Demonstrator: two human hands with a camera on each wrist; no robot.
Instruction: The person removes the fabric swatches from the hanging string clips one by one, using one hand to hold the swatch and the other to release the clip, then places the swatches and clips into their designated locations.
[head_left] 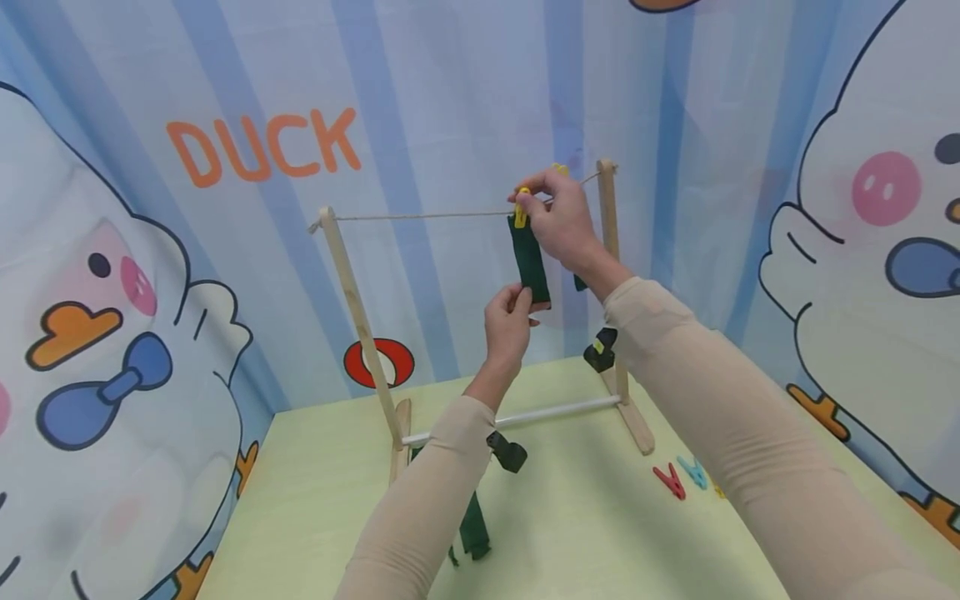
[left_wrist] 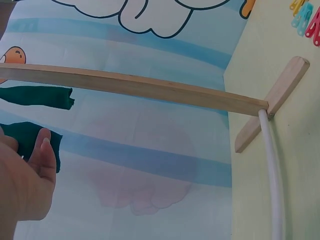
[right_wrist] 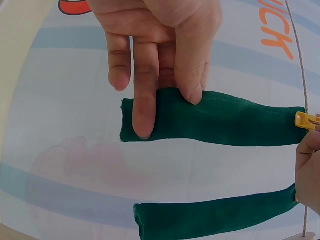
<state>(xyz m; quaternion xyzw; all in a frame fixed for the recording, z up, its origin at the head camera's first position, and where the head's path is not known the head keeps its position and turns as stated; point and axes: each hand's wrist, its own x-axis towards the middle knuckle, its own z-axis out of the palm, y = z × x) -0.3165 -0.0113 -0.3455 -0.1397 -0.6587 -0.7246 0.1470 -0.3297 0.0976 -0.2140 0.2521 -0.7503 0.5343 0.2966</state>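
Note:
A dark green cloth strip (head_left: pixel 531 258) hangs from a thin cord (head_left: pixel 427 217) between two wooden posts. At its top, my right hand (head_left: pixel 558 212) pinches a yellow clothespin (head_left: pixel 522 210) that clips the strip to the cord. Lower down, my left hand (head_left: pixel 508 327) holds the strip near its bottom end. In the right wrist view, one left finger lies across the strip (right_wrist: pixel 220 120) and the thumb is at its edge. A second green strip (right_wrist: pixel 215 217) hangs alongside; in the head view my right hand and forearm mostly hide it.
Wooden posts (head_left: pixel 352 308) stand on flat feet, joined low by a white rod (head_left: pixel 562 410). Red (head_left: pixel 671 481) and blue (head_left: pixel 693 472) clothespins lie at the table's right, a yellow one partly hidden. More green cloth (head_left: pixel 474 529) lies under my left forearm. A duck-print curtain (head_left: pixel 465 100) hangs behind.

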